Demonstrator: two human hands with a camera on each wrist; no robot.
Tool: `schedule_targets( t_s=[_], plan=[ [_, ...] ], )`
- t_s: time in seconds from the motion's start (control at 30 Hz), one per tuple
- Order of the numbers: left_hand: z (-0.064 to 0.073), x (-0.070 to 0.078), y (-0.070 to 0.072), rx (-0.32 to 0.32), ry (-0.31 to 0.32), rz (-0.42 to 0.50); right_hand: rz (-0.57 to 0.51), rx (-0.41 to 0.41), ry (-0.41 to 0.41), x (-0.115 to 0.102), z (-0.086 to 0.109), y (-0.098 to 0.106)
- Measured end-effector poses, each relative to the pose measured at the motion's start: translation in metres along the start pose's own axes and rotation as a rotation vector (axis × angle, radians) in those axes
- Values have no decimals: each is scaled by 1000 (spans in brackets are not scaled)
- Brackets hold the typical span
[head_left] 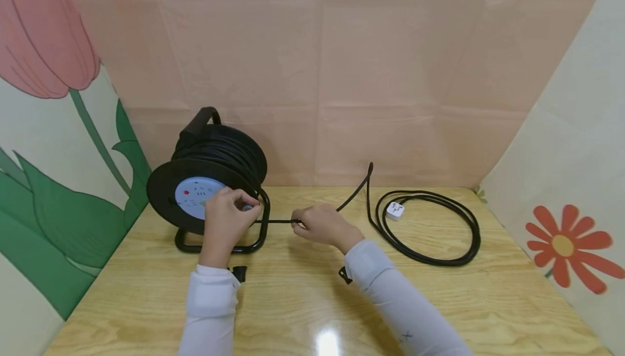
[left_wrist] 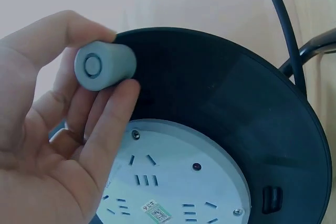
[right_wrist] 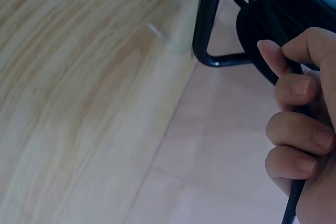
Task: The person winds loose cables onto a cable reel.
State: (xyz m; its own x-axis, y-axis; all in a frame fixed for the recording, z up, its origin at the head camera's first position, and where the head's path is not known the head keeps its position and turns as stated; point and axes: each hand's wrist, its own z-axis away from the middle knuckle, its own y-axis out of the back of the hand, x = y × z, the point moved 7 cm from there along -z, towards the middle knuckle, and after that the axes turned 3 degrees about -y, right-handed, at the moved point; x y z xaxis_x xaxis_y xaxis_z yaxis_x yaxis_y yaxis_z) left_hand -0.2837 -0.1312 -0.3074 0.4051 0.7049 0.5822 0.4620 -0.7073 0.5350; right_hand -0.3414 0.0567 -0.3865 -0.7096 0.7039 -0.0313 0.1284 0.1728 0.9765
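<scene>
A black cable reel [head_left: 163, 188] with a pale blue socket panel [head_left: 192, 193] stands at the left of the table. My left hand [head_left: 227, 212] pinches the grey crank knob [left_wrist: 107, 66] on the reel's front disc between thumb and fingers. To its right, my right hand [head_left: 324, 226] has its fingers curled round the black cable [right_wrist: 294, 198], which runs from the reel through the fist. Beyond that hand the cable rises in a narrow bend, then joins a loose coil [head_left: 456, 261] on the right. A white plug [head_left: 395, 210] lies inside the coil.
The reel's black tube frame [head_left: 251, 247] rests on the wooden table [head_left: 293, 312]. Small black pieces show by the sleeves, one near the left wrist [head_left: 240, 273]. A pinkish sheet [head_left: 390, 74] backs the table, with flower-printed panels on both sides.
</scene>
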Motion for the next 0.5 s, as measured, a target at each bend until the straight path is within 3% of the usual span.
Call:
schedule_targets(
  t_s=[0.33,0.5],
  plan=[
    [3,-4,-6,-113,-6,-43,9,-10,59,-14,-11,-5],
    [5,-9,-5,-158,82,-66,23,-2,74,-17,-13,-6]
  ],
)
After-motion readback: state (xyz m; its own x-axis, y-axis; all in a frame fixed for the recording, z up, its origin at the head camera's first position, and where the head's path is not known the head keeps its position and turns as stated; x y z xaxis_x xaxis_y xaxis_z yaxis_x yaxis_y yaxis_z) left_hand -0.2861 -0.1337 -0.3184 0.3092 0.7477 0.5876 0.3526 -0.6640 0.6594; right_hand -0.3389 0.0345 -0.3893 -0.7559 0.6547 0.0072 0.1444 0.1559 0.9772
